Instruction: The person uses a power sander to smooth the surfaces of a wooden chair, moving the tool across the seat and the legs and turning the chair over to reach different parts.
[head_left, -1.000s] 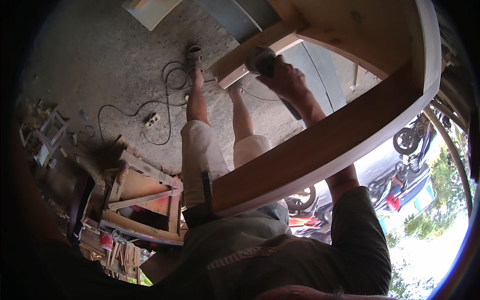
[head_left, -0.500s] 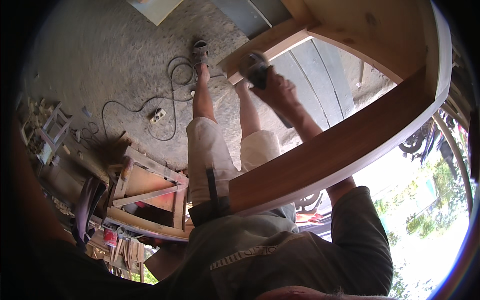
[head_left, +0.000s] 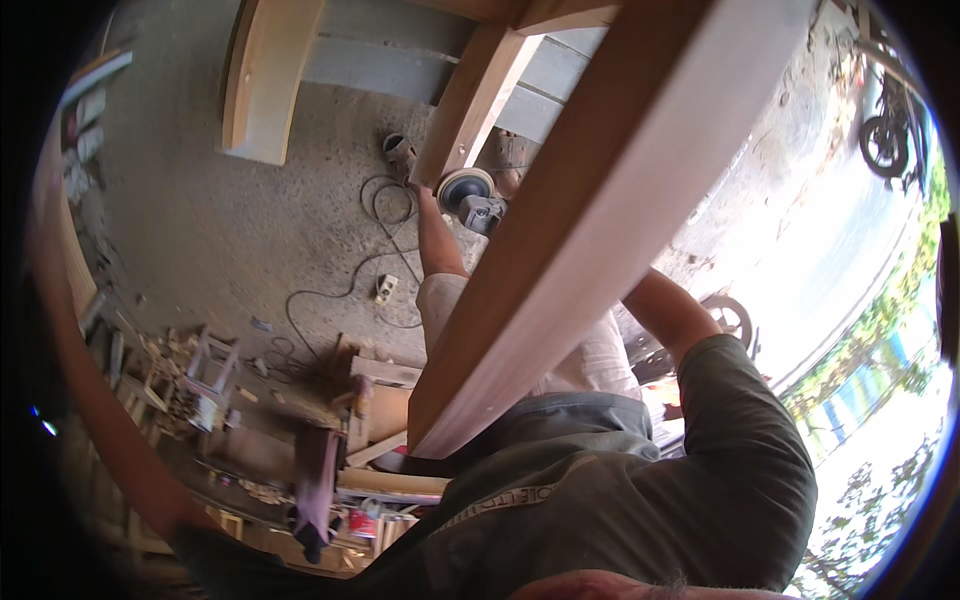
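Bare wood dominates the head view: a long rail [head_left: 565,205] crosses in front of us, with a post [head_left: 472,95] beyond it. The sander [head_left: 470,195] is past the rail, its round pad right beside the post's near end; contact we can't confirm. Our right hand is hidden behind the rail, so we can't tell its grip. Our left hand [head_left: 45,235] is at the left rim, dark and blurred; spread or pinching, can't tell. Risks, our read: pad edge catching the post's corner could gouge it or kick toward the shin [head_left: 440,240]; loose cord [head_left: 345,294] near the sandal [head_left: 399,155] could snag. Containers: red tub [head_left: 362,522] low down; contents unreadable.
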